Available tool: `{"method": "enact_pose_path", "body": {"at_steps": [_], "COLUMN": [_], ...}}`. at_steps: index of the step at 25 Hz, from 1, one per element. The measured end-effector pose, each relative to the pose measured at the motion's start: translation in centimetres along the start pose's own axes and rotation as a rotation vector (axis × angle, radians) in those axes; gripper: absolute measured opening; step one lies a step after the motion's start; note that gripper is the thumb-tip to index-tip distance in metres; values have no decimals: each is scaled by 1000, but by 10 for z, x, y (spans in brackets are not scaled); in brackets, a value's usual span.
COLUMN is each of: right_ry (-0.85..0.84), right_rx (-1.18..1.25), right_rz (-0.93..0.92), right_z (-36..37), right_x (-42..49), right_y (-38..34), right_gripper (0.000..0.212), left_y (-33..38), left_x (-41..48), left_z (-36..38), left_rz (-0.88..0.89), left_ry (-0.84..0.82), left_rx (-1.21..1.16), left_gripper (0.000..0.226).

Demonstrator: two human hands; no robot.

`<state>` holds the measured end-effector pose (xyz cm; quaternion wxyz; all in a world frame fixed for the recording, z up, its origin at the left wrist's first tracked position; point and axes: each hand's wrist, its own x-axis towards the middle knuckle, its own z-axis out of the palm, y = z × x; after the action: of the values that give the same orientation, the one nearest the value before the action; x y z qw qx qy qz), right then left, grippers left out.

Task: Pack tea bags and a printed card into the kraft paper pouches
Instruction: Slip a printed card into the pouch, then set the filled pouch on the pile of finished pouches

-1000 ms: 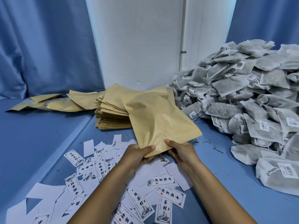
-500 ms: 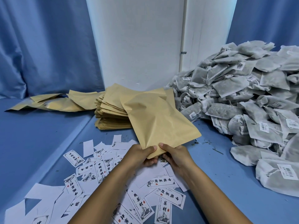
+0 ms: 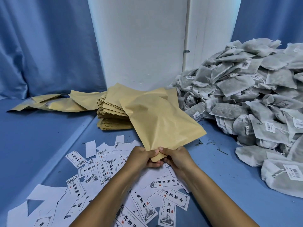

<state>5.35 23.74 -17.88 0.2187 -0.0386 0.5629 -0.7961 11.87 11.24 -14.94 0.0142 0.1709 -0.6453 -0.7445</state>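
- We see the blue table (image 3: pixel 221 174) spreading under everything, with a white wall panel (image 3: pixel 139 43) and blue curtains (image 3: pixel 41 46) standing far beyond the grip.
- We find the heap of tea bags (image 3: pixel 246 99) to the right of the grip and rising well above it, grey sachets with strings and barcode tags.
- We see the stack of kraft pouches (image 3: pixel 113 115) beyond the grip and a little left, with a few loose pouches (image 3: pixel 52 104) trailing further left.
- We hold one kraft pouch (image 3: pixel 160 123) lifted off the table, tilted, its body reaching up and away from the grip toward the stack; its near corner sits between our hands.
- We see the printed cards (image 3: pixel 105 171) scattered under and to the left of the grip, some face up, some blank side up.
- Our left hand (image 3: pixel 142 158) pinches the pouch's near edge, thumb on top.
- Our right hand (image 3: pixel 176 155) pinches the same edge just beside it, the two thumbs almost touching.
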Motion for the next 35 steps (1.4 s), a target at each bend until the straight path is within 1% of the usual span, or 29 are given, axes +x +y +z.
{"method": "enact_pose_path", "body": {"at_steps": [2, 4, 7, 9, 12, 14, 16, 18, 21, 23, 25, 27, 29, 30, 31, 33, 34, 35], "right_ry": [-11, -22, 26, 30, 28, 91, 169, 205, 302, 356, 392, 415, 411, 409, 424, 438, 421, 385], "right_rx": [8, 76, 106, 118, 196, 187, 70, 1, 108, 96, 83, 217, 318, 262, 127, -161, -225, -242], "right_rz": [17, 25, -13, -15, -15, -68, -125, -150, -211, -248, -243, -217, -170, -163, -182, -327, -412, -506], "right_z": [1, -1, -7, -6, -5, -10, -14, -18, -28, -33, -37, -44, -48, -47, -44, -29, -18, -5], "right_x": [0, 0, 2, 1, 1, 4, 5, 4, 8, 10, 12, 14, 10, 4, -1, -11, -17, -22], "right_y": [-2, -6, -13, -13, -14, -17, -20, -23, -30, -32, -34, -37, -42, -42, -41, -42, -45, -50], "right_gripper": [9, 8, 8, 6, 5, 7, 3, 11, 21, 22, 23, 20, 17, 18, 20, 20, 17, 17], "left_y": [-1, 0, 4, 5, 4, 3, 3, 4, 7, 7, 7, 9, 11, 13, 13, 16, 18, 22], "left_x": [0, 1, 3, 3, 3, 4, 2, 2, 4, 4, 2, 2, -2, -6, -10, -13, -12, -10], "left_z": [0, 0, 0, -1, -3, -5, -6, -8, -15, -16, -15, -19, -27, -31, -34, -37, -38, -42], "left_rz": [-2, 5, 1, -10, -16, -14, -21, -25, -18, -31, -48, -62, -83, -97, -104, -85, -46, 5], "left_ry": [6, 24, 40, 37, 51, 60, 49, 44, 41, 26, 13, -9, -44, -62, -69, -34, -2, 40], "left_rx": [-20, -21, -13, 11, 6, -12, -12, -7, -1, 2, 2, 15, 47, 27, -43, -306, -410, -458], "left_gripper": [17, 16, 14, 15, 14, 13, 13, 13, 15, 16, 14, 13, 19, 21, 21, 23, 27, 31]}}
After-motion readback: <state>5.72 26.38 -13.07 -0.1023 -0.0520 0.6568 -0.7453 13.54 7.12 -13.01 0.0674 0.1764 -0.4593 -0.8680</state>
